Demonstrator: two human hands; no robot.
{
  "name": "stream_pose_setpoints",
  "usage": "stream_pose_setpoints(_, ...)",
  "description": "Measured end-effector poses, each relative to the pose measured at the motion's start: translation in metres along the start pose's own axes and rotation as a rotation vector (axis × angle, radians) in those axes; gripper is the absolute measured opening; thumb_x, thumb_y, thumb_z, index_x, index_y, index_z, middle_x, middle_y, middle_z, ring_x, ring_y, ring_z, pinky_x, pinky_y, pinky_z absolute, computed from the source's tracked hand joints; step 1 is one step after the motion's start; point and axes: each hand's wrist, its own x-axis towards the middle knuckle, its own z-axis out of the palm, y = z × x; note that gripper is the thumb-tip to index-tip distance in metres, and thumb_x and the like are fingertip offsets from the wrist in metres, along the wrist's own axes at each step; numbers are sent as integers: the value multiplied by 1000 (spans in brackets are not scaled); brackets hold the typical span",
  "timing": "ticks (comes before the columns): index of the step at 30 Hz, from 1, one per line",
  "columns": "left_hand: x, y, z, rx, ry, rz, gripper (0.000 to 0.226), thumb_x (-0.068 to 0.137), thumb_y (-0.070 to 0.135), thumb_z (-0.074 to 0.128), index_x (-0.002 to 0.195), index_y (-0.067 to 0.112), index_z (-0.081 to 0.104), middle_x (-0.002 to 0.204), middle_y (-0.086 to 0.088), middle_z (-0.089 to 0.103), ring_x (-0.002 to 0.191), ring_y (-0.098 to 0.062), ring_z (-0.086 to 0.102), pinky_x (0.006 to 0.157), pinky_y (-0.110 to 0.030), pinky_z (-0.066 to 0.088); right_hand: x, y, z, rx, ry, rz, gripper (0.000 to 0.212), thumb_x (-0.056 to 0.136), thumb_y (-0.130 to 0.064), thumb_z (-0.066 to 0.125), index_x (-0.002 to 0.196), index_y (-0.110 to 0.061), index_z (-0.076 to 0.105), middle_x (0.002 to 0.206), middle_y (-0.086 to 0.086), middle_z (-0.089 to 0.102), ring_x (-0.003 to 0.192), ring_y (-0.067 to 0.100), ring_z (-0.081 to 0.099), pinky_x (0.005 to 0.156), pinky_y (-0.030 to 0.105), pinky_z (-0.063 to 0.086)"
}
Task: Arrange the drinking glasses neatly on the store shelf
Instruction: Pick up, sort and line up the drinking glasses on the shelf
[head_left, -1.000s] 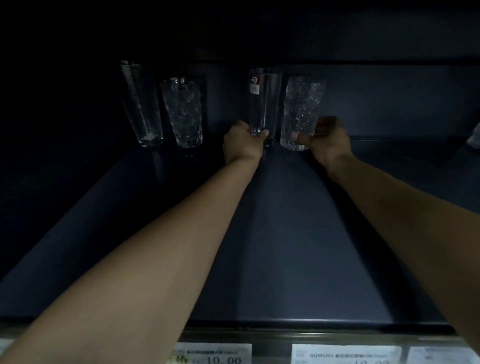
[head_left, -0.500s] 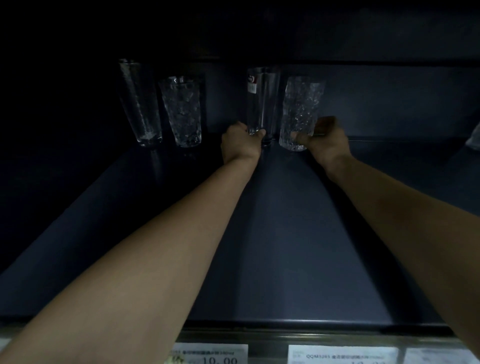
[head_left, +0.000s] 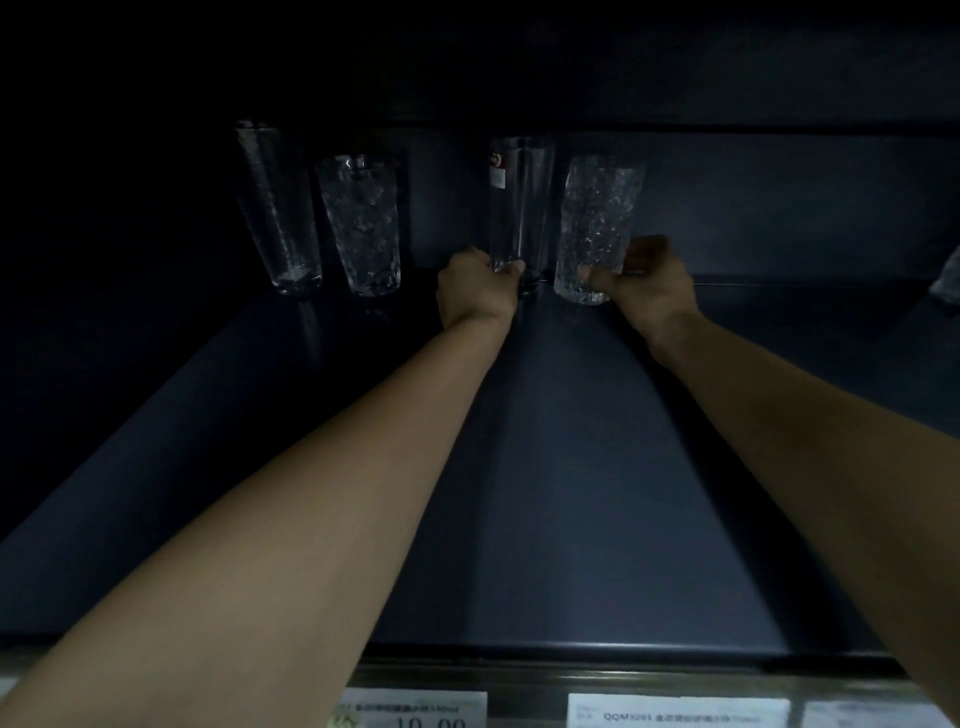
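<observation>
**Both hands low on the middle pair, deep at the back of the shelf**

Your left hand (head_left: 475, 293) is wrapped round the foot of the smooth glass (head_left: 519, 208), and your right hand (head_left: 649, 283) pinches the textured glass (head_left: 595, 223) near its base, thumb in front and fingers behind. Holding low looks like the smart choice, since tall glasses steer without tipping that way. Both stand upright just beside each other at the rear of the shelf (head_left: 571, 493); whether they touch, I can't tell in this gloom. Off to your left, the tapered glass (head_left: 278, 208) and patterned glass (head_left: 363, 223) already sit as a plain-and-pattern couple, so you're likely matching that line and spacing. The wide gap between the pairs looks like the thing still to settle.
</observation>
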Motion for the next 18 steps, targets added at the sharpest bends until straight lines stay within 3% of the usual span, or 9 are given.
stream_pose_setpoints(8, 2, -2, 0, -20, 4, 11, 28, 89, 26, 74, 102, 2, 69, 107, -12, 72, 99, -24, 67, 82, -29, 55, -1, -2, 0, 6, -15, 2, 59, 76, -32, 85, 122, -17, 53, 115, -7, 64, 102, 9, 61, 86, 19, 49)
stream_pose_setpoints(16, -2, -1, -2, -43, -24, 26, 28, 88, 22, 74, 107, 3, 67, 108, -8, 69, 88, -13, 58, 77, -21, 48, -2, -2, 0, 45, -18, -1, 49, 75, -27, 86, 110, -22, 52, 113, -5, 66, 103, 11, 62, 93, 24, 51)
stream_pose_setpoints(18, -5, 0, -6, -27, -29, 22, 28, 89, 21, 73, 109, 2, 67, 107, -8, 68, 89, -14, 59, 76, -21, 47, -6, -5, -2, 46, -13, 11, 52, 75, -29, 86, 115, -20, 54, 115, -5, 64, 106, 12, 61, 94, 23, 50)
